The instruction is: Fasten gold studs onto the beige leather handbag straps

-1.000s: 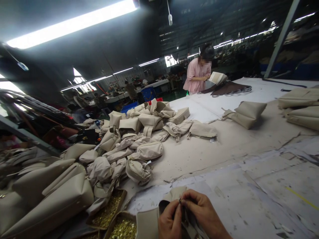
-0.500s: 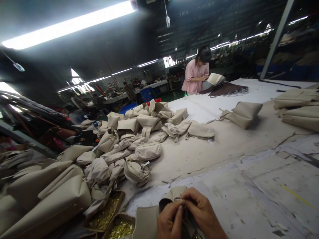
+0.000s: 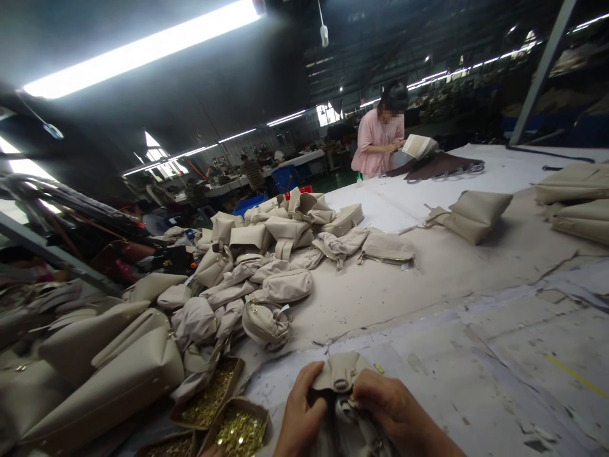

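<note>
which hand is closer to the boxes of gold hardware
Left. The left hand grips the beige pouch just right of the hardware boxes; the right hand is farther right.

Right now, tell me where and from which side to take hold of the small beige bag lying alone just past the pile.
Grip the small beige bag by its plump upper body, coming from above. It lies flat on the table, apart from the pile, with clear surface around it. A metal-edged rim runs along its near side, likely a poorer hold for the fingers.
</note>
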### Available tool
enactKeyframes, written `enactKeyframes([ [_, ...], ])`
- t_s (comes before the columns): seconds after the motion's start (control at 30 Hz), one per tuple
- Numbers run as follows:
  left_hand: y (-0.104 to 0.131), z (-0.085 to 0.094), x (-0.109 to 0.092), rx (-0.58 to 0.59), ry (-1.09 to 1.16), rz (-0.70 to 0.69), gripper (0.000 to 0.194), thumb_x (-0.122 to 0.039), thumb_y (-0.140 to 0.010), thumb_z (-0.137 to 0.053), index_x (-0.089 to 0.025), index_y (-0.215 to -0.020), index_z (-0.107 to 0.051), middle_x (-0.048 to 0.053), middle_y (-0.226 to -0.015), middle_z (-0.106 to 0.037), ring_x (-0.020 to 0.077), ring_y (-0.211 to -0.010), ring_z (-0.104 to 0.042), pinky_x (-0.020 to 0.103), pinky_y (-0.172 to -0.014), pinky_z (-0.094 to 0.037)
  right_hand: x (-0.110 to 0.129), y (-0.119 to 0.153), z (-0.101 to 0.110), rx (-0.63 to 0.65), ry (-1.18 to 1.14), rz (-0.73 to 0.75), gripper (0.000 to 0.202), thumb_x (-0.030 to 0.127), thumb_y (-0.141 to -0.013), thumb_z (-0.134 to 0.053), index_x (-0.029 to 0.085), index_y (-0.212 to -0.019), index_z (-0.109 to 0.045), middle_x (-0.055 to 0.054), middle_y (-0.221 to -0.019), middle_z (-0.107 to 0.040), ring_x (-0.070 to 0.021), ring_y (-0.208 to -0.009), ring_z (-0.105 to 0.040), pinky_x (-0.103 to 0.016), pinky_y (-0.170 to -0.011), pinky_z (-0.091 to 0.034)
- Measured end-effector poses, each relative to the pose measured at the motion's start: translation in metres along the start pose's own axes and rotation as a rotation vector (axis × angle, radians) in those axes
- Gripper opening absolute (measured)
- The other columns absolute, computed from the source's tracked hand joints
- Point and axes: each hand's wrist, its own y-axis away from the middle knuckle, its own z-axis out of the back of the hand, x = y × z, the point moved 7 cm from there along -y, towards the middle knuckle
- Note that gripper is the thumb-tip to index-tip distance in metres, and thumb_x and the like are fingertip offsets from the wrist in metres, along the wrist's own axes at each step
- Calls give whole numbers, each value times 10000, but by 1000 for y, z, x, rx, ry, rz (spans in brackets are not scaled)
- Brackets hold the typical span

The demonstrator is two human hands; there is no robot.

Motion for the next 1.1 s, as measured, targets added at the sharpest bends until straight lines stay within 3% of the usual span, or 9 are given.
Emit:
enactKeyframes([
  [0.13, -15, -5, -41, 166, -363, -107, 515, -127, -654, -584, -191, -1146, -724, 88, -1077, -744, 281, -1045, -678, 404, -948, -541, 5, -5, 1, 5, 13, 0, 194, 285, -1007, -528, 265, -888, -680, 11, -850, -665, -189, -796, -614, -270, -723, -441],
  [0.2, -22, -10, -57, 222, -463, -196, 620, -83, -630, -589, -208, -1230, -684, 88, -1140, -728, 278, -1068, -667, 381, -934, -527, 3, -5, 3, 1, -29, -11, 202, 312, -1010, -531, 260, -891, -685, 5, -866, -677, -197, -816, -620, -275, -748, -453],
  [0.27, -25, -20, -67, 254, -521, -311, 555, -75, -672, -581, -226, -1197, -680, 85, -1176, -721, 269, -1085, -671, 353, -920, -525, 0, -5, 5, -1, -79, -28, 217, 331, -1014, -532, 253, -907, -703, -1, -873, -692, -202, -825, -625, -278, -765, -464],
  [0.4, -25, -37, -60, 234, -718, -443, 251, -116, -784, -572, -214, -986, -683, 83, -980, -757, 267, -893, -722, 326, -749, -542, -7, -2, 9, -20, -130, -55, 246, 343, -1020, -537, 238, -903, -727, 0, -851, -710, -197, -817, -641, -271, -768, -477],
  [0.53, -22, -38, -53, 88, -830, -579, 255, -141, -820, -627, -202, -1061, -682, 82, -883, -777, 268, -760, -747, 323, -643, -565, -11, -1, 12, -62, -135, -47, 250, 353, -1031, -533, 233, -893, -704, -2, -860, -701, -195, -827, -634, -275, -786, -483],
  [0.63, -14, -35, -66, 26, -812, -774, 276, -174, -901, -613, -181, -1168, -682, 128, -1021, -799, 282, -827, -772, 351, -701, -617, -14, -2, 13, -85, -170, -42, 251, 359, -1036, -526, 230, -894, -687, -2, -873, -690, -200, -841, -627, -286, -796, -488],
  [0.77, -5, -29, -88, 86, -667, -953, 325, -174, -994, -531, -211, -1288, -667, 130, -1200, -783, 253, -1074, -761, 354, -975, -604, -17, -2, 12, -105, -227, -31, 261, 381, -1033, -530, 228, -878, -673, 1, -853, -663, -204, -827, -602, -302, -790, -494],
  [0.93, -10, -29, -94, 175, -591, -835, 317, -176, -978, -574, -207, -1269, -697, 129, -1147, -798, 253, -1004, -783, 312, -875, -632, -21, -2, 16, -139, -267, -50, 235, 359, -1004, -559, 225, -841, -663, 9, -793, -645, -197, -771, -597, -292, -747, -488],
  [1.1, -21, -20, -88, 178, -481, -403, 313, -181, -892, -616, -253, -1144, -786, 71, -1034, -824, 264, -943, -778, 325, -832, -602, 0, -15, 12, -59, 28, -74, 195, 184, -904, -555, 236, -772, -689, 9, -759, -710, -197, -739, -647, -271, -697, -436],
])
